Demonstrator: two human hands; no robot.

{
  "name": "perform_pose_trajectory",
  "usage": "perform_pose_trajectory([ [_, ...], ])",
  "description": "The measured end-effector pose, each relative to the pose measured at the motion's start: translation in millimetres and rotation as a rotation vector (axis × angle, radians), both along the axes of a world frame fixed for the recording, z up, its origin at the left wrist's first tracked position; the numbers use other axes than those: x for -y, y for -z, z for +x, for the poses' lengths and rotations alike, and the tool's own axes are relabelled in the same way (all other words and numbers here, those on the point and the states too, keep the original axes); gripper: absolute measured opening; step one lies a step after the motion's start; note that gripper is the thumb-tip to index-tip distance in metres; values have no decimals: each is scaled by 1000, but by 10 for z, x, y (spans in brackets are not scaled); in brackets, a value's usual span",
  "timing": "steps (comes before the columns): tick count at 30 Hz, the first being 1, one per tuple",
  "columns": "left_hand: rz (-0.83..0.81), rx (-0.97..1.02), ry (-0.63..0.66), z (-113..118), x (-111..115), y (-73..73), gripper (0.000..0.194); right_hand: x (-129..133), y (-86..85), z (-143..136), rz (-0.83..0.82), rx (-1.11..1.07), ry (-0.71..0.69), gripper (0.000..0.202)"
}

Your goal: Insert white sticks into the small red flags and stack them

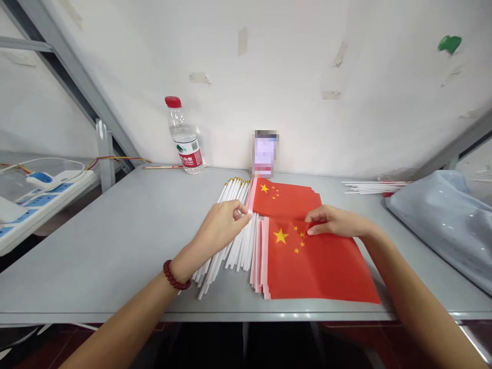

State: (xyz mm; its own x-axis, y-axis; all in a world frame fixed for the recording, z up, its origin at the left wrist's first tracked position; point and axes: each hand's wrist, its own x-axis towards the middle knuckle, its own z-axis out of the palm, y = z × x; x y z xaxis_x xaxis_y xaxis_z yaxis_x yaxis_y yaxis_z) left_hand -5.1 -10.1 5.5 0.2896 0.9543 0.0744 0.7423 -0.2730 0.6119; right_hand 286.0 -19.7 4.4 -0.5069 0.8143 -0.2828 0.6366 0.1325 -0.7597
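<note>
A stack of red flags with yellow stars (323, 271) lies near the table's front edge, its white-pink sleeve edges on the left. Behind it are more red flags (288, 197). White sticks with gold tips (230, 192) lie in a spread pile left of the flags. My left hand (225, 223), a beaded bracelet at its wrist, is over the sticks, thumb and fingertips close together by the back flags' sleeve edge; what they hold, if anything, is too small to tell. My right hand (332, 220) pinches the upper edge of the front flag.
A water bottle (186, 146) and a phone (264, 154) stand against the wall. A power strip (38, 200) is at the left. More white sticks (369, 187) and a grey-blue bag (446, 215) lie on the right.
</note>
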Motion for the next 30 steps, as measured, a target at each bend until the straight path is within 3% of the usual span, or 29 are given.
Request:
perform_pose_trajectory([
  [7,-33,-361,7,66,81,95,33,-21,33,-19,-19,66,-69,21],
  [11,6,-433,14,132,83,121,30,-56,85,-14,-46,77,-62,20],
  [23,57,-187,-49,113,25,169,23,-63,111,11,-24,66,-68,19],
  [27,67,-70,-56,107,10,164,26,-58,75,32,49,-2,92,21],
  [30,100,50,27,138,47,137,27,-55,42,30,253,-92,304,25],
])
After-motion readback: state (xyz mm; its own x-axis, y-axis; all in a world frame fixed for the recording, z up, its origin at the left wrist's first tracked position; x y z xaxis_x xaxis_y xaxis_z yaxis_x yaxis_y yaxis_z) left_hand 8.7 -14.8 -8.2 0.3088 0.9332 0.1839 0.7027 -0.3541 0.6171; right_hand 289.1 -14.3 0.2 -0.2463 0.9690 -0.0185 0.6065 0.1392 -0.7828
